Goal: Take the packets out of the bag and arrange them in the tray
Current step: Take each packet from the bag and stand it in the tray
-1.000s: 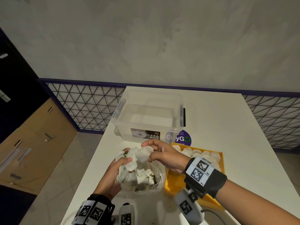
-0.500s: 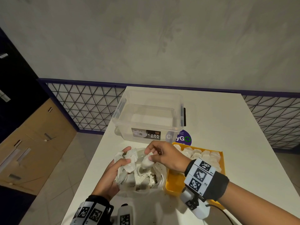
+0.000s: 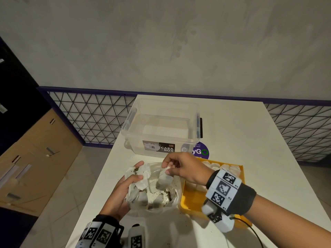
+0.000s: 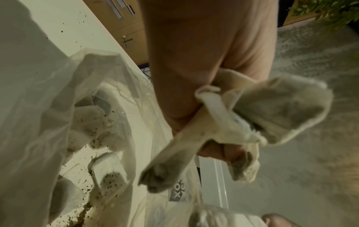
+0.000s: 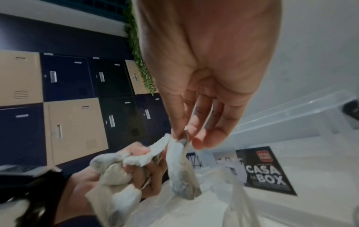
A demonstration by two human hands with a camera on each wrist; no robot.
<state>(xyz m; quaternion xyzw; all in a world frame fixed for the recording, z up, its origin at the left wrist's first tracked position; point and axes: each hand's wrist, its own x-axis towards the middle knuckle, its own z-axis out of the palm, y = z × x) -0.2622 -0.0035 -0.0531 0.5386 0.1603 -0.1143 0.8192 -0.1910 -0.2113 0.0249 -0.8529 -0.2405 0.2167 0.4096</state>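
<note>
A clear plastic bag (image 3: 172,197) lies open on the white table, with white tea-bag packets and loose dark crumbs inside. My left hand (image 3: 123,192) grips a bunch of packets (image 3: 138,178) at the bag's left side; the same bunch (image 4: 272,110) fills the left wrist view. My right hand (image 3: 180,169) pinches one packet (image 3: 163,180) by its top edge above the bag's mouth, and that packet (image 5: 180,172) hangs down from thumb and fingertips. A yellow tray (image 3: 189,203) to the right holds rows of white packets (image 3: 222,167).
A clear lidded storage box (image 3: 161,129) labelled CASA BOX stands just behind the bag. A purple round sticker (image 3: 201,152) lies on the table (image 3: 250,140) beside it. Lockers (image 5: 73,122) and a mesh railing (image 3: 89,117) lie beyond the table's left edge.
My right hand dipped into the bag's mouth and now lifts a single packet pinched by its top. The left hand kept its bunch of packets almost still.
</note>
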